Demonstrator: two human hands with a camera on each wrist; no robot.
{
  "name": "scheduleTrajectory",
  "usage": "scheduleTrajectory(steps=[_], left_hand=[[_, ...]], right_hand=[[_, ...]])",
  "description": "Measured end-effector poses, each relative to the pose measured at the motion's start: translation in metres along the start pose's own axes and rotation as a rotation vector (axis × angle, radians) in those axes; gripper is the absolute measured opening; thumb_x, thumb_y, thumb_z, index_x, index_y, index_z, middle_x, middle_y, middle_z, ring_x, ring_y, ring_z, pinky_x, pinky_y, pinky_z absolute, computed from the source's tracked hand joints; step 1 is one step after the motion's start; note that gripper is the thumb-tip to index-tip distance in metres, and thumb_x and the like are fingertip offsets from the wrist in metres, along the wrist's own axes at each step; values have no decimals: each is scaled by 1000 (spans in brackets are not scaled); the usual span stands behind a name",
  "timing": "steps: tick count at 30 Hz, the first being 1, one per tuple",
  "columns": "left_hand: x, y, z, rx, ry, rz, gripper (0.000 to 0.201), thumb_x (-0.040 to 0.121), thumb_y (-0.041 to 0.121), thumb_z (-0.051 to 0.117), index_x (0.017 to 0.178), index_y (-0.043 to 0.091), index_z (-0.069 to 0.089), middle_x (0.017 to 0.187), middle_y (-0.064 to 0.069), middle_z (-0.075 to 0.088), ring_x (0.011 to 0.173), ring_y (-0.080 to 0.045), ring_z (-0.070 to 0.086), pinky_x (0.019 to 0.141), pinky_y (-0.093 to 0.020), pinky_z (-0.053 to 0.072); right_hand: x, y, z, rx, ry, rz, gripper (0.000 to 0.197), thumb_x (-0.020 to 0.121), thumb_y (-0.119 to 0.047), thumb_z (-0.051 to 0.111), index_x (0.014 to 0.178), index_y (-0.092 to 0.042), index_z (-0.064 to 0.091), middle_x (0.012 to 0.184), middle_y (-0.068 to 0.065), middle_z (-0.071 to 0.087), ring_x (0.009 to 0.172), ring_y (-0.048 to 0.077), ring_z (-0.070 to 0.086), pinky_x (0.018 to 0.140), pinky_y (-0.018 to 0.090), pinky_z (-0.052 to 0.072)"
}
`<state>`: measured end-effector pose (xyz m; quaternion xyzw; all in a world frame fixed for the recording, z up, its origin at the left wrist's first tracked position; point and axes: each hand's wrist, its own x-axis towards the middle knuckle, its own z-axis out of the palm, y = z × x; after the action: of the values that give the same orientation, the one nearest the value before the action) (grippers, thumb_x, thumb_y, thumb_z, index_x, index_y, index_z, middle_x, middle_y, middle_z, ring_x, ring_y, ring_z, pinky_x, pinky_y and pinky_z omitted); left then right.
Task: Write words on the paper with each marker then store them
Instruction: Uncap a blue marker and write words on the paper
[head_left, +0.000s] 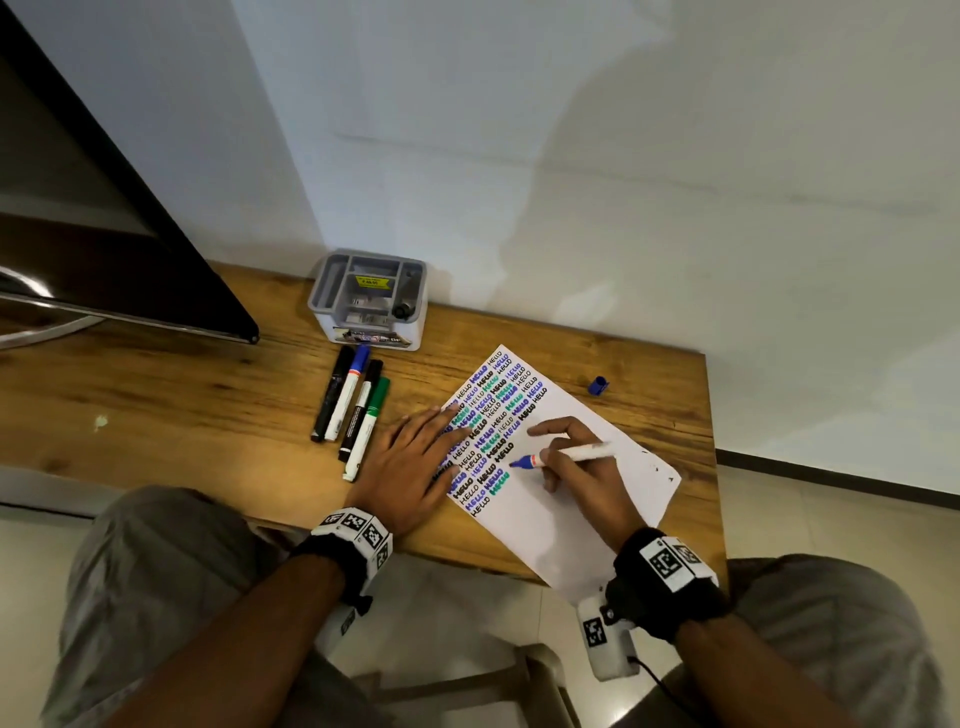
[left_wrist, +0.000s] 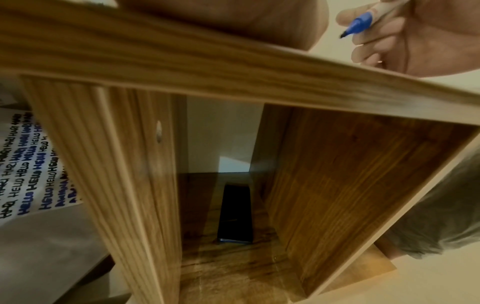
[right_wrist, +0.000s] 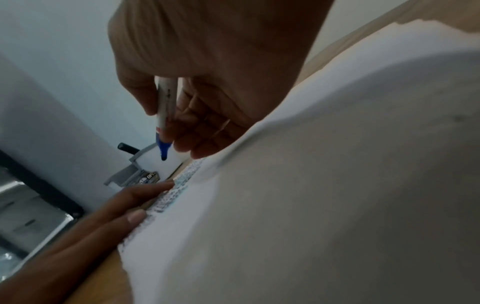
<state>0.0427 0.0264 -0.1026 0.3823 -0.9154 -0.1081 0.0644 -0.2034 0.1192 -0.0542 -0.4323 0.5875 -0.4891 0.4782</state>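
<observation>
A white paper (head_left: 561, 514) with rows of "HELLO" in black, blue and green lies on the wooden table (head_left: 208, 415). My right hand (head_left: 571, 457) grips an uncapped blue marker (head_left: 566, 456), its tip just above the paper beside the written rows. In the right wrist view the blue marker (right_wrist: 165, 115) points down between thumb and fingers. My left hand (head_left: 410, 457) lies flat with straight fingers on the paper's left edge. Several capped markers (head_left: 353, 410) lie side by side left of the paper. The blue cap (head_left: 598, 385) lies beyond the paper.
A grey organiser box (head_left: 369, 301) stands at the back by the wall, with a dark item in one slot. A dark monitor (head_left: 104, 234) fills the left. Under the table, a shelf holds a black phone (left_wrist: 235, 214). The table's near edge is under my wrists.
</observation>
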Motion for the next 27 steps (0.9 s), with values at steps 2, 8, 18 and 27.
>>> scheduleTrajectory(steps=[2,8,18,27], left_hand=[[0,0,0,-6,-1,-1,50,99,44,39,147,32,39,163,7,27,150,-13,22,118,-38,12],[0,-1,-1,-18,-14,-6,51,99,44,38,149,32,37,163,7,25,151,-13,19,120,-41,13],[0,-1,0,-23,-11,-6,51,99,44,40,149,31,38,163,6,26,151,-13,18,120,-39,11],[1,-1,-1,-33,-26,-10,52,99,46,38,149,32,37,164,7,23,152,-13,17,121,-40,9]], right_hand=[[2,3,0,-60,-41,-31,9,95,4,61,97,3,69,99,4,74,94,17,70,86,26,55],[12,15,5,-239,-37,-71,9,87,-3,76,91,-9,70,92,3,75,84,25,69,77,42,58],[14,21,7,-320,-61,-89,17,83,-3,79,85,-15,68,85,-13,72,80,2,69,69,12,53],[15,25,7,-319,-56,-106,14,82,-5,79,85,-11,67,85,-3,74,81,15,71,73,33,62]])
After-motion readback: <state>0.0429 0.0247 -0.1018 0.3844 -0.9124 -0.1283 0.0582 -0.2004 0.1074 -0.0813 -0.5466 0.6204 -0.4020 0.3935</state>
